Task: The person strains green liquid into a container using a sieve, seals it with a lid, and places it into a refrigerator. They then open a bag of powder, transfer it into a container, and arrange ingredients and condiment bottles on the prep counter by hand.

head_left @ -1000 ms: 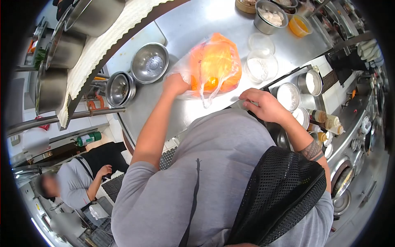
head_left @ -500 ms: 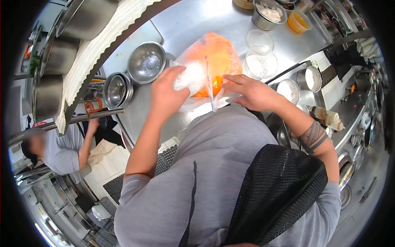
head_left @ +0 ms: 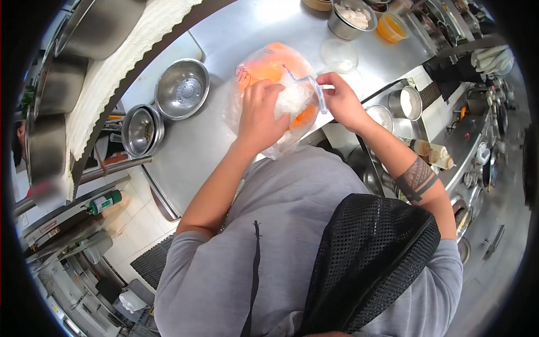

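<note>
A clear plastic bag (head_left: 292,101) with orange contents and blue printing lies on the steel counter before me. My left hand (head_left: 261,115) is over its near left part, fingers curled and thumb apart, gripping crumpled clear plastic. On the other side, my right hand (head_left: 341,100) pinches the bag's edge, where a blue-marked strip (head_left: 315,90) stands up. Orange shows through at the top and below the strip; what it is exactly, I cannot make out. Behind my right hand is a round clear lid (head_left: 339,55).
Metal bowls (head_left: 182,90) stand left of the bag, several of them stacked (head_left: 140,130). Toward the back right are a steel pot of white pieces (head_left: 352,18) and an orange-filled tub (head_left: 391,28). Squeeze bottles (head_left: 441,156) lie at right. Steel pots (head_left: 98,28) line a shelf at upper left.
My left hand has moved right across the bag, and the strip has been raised and turned toward my right hand. The view has shifted; the person at left is now mostly hidden.
</note>
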Tool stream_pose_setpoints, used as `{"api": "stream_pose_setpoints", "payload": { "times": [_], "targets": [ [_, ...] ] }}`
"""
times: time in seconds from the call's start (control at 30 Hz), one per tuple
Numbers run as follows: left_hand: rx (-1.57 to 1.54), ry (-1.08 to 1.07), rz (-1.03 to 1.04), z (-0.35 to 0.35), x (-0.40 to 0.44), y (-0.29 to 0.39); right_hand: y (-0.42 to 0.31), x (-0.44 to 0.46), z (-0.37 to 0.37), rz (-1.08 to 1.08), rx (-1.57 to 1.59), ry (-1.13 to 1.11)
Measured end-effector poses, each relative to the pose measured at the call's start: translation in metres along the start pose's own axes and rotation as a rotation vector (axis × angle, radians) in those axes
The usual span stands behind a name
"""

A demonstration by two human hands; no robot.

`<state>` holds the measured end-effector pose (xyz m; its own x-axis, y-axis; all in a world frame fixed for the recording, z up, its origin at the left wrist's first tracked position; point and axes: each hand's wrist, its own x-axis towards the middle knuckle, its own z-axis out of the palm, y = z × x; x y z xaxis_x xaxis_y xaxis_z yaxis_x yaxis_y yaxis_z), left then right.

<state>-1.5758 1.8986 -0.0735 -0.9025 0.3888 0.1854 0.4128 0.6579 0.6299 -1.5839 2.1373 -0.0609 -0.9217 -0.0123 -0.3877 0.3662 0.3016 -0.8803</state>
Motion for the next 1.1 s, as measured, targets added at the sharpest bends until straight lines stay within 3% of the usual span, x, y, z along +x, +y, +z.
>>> {"api": "stream_pose_setpoints", "payload": {
  "times": [0.07, 0.13, 0.2, 0.27, 0.3, 0.33, 0.4, 0.43, 0.53, 0.63, 0.67, 0.7, 0.77, 0.83, 0.9, 0.97, 1.03, 1.1],
  "targets": [
    [-0.052, -0.056, -0.033, 0.004, 0.004, 0.006, 0.01, 0.005, -0.009, 0.014, 0.013, 0.103],
    [-0.096, -0.112, -0.064, 0.011, 0.008, 0.007, 0.001, 0.004, -0.011, -0.255, 0.103, 0.39],
    [0.026, -0.007, -0.033, 0.023, 0.01, 0.001, -0.016, -0.012, -0.019, -0.295, 0.094, 0.434],
    [0.146, -0.016, -0.008, 0.032, 0.012, -0.009, -0.035, -0.032, -0.029, -0.637, -0.239, 0.008],
    [0.268, -0.019, 0.017, 0.032, 0.014, -0.01, -0.047, -0.039, -0.03, -0.455, -0.274, -0.24],
    [0.267, -0.024, 0.027, 0.03, 0.018, -0.011, -0.047, -0.043, -0.026, -0.453, -0.271, -0.23],
    [0.09, -0.149, -0.117, 0.02, 0.026, -0.01, -0.046, -0.048, -0.018, -0.706, -0.743, -0.229],
    [0.091, -0.151, -0.105, 0.008, 0.027, -0.008, -0.039, -0.045, -0.018, -0.648, -0.9, -0.199],
    [-0.377, -0.262, -0.238, -0.028, 0.015, -0.026, -0.013, -0.041, -0.026, -0.549, -0.934, -0.003],
    [-0.752, -0.435, -0.461, -0.073, 0.001, -0.053, -0.015, -0.059, -0.044, -0.372, -0.676, -0.071],
    [-0.747, -0.453, -0.448, -0.086, 0.004, -0.05, -0.015, -0.066, -0.051, -0.25, -0.531, -0.147],
    [-0.858, -0.418, -0.366, -0.098, 0.006, -0.045, -0.002, -0.07, -0.056, -0.33, -0.533, -0.083],
    [-0.977, -0.384, -0.282, -0.104, 0.021, -0.025, 0.021, -0.078, -0.066, -0.293, -0.521, -0.061],
    [-0.881, -0.246, -0.014, -0.085, 0.057, 0.01, 0.037, -0.081, -0.07, -0.229, -0.479, -0.038],
    [-0.439, -0.23, 0.216, -0.058, 0.097, 0.05, 0.043, -0.087, -0.068, -0.192, -0.467, -0.037],
    [-0.042, -0.345, 0.305, -0.023, 0.135, 0.087, 0.049, -0.094, -0.066, -0.17, -0.447, -0.039],
    [0.176, -0.57, 0.358, 0.02, 0.17, 0.111, 0.053, -0.105, -0.064, -0.196, -0.439, -0.012],
    [0.242, -0.657, 0.394, 0.071, 0.191, 0.102, 0.052, -0.119, -0.063, -0.194, -0.416, -0.004]
  ]
}}
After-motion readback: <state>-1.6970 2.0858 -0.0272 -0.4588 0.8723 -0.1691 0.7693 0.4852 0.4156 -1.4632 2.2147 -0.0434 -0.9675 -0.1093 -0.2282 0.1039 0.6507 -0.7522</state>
